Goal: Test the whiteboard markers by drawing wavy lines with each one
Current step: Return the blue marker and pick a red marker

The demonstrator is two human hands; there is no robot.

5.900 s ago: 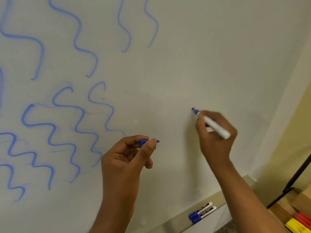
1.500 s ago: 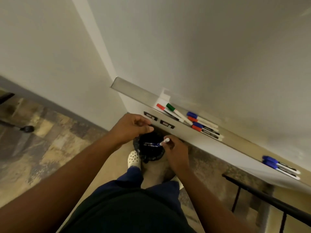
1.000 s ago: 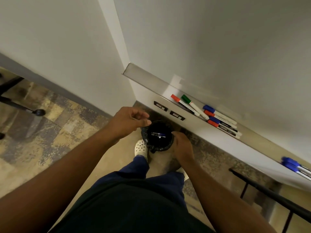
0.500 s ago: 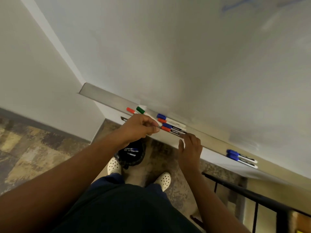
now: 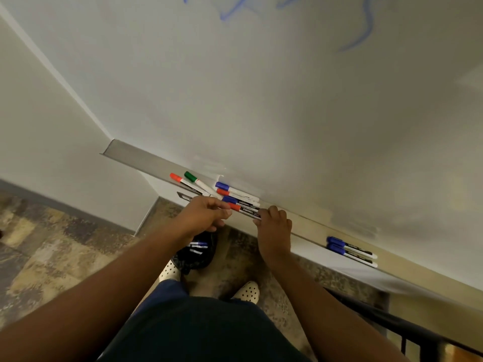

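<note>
A pile of capped markers lies on the metal tray (image 5: 136, 155) under the whiteboard (image 5: 261, 100): a green one (image 5: 194, 178), two blue ones (image 5: 225, 186) and red ones (image 5: 175, 177). The front red-capped marker (image 5: 245, 210) is held at both ends. My left hand (image 5: 205, 216) is closed at its cap end. My right hand (image 5: 274, 226) has its fingertips curled over the tail end. Blue wavy lines (image 5: 364, 32) show at the board's top edge.
Two blue-capped markers (image 5: 351, 250) lie further right on the tray. A black bin (image 5: 196, 253) with discarded markers stands on the floor below my left hand, beside my white shoes. A black metal rail (image 5: 392, 321) crosses the lower right. The wall corner is at left.
The blue marker went from my right hand into the black bin. Both hands then rose to the tray; my right hand, open half a second ago, now pinches the red marker's tail.
</note>
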